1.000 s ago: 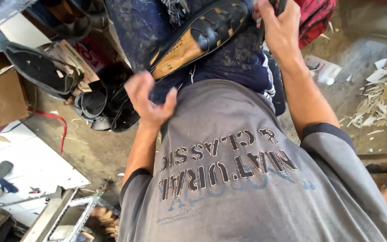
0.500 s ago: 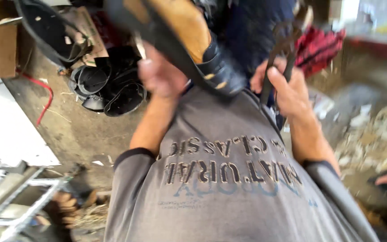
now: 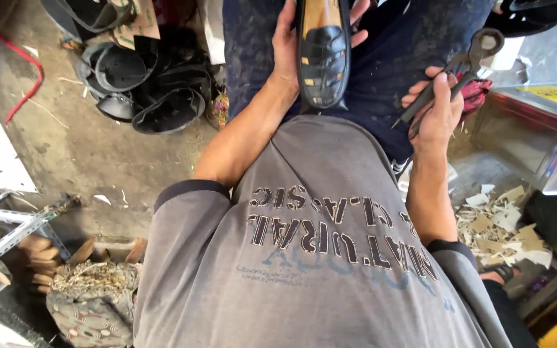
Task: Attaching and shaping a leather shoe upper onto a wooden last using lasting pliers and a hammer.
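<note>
While left hand (image 3: 285, 51) cradles black shoe (image 3: 322, 58), toe seemingly toward wearer, lengthwise along lap

**Shoe on the lap, pincers off to the right**

The shoe (image 3: 322, 58) lies along the person's lap, toe end toward the body, with the left hand (image 3: 286, 48) cupped under and beside it. To its right, well apart, the right hand (image 3: 436, 109) grips the pincers (image 3: 459, 71), head pointing away. Left of the legs, a heap of shoe uppers (image 3: 143, 87) sits on the floor (image 3: 78, 161). Right of the right forearm, scraps (image 3: 498, 222) litter the ground beside a metal box (image 3: 530, 135).
</note>
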